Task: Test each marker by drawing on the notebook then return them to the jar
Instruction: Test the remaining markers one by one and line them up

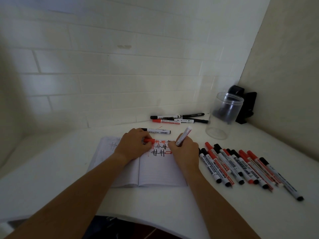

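An open notebook (155,171) lies on the white table, its right page marked with red and black hash signs. My right hand (184,152) grips a red marker (183,135) with its tip down on the page, beside a fresh red mark. My left hand (134,145) rests on the notebook and pinches the red cap (149,140). A clear plastic jar (224,114) stands at the back right with nothing visible in it. Several red and black markers (245,168) lie in a row right of the notebook.
Three more markers (177,118) lie by the tiled wall behind the notebook, and one black marker (157,131) lies just past my left hand. A black object (245,106) stands in the corner behind the jar. The table's curved front edge (138,219) is near me.
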Demonstrator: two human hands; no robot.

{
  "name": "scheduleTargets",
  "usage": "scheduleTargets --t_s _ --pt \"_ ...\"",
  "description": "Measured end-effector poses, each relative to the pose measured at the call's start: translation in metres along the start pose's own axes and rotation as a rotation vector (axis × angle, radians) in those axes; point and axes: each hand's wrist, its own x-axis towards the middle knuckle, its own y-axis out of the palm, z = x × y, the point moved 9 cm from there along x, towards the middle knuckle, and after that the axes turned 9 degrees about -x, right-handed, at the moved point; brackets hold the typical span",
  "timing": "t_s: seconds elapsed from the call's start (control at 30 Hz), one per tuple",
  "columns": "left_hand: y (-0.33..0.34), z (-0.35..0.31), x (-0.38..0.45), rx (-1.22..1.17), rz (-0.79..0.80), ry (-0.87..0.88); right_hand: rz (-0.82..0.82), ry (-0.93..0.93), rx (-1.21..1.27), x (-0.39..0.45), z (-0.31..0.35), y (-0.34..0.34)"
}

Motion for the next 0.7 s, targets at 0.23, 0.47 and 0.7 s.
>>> scheduleTargets --t_s 0.23,0.47,0.7 --pt "-0.002 -0.001 0.000 -0.002 -0.005 0.004 0.035 -0.019 0.043 0.003 -0.001 0.005" --pt "-0.001 -0.002 0.000 -0.001 0.005 0.006 0.086 -0.005 0.033 0.001 -0.001 0.007" --pt "-0.002 -0.003 -0.002 0.004 0.004 0.020 0.055 0.049 0.071 0.004 -0.009 0.004"
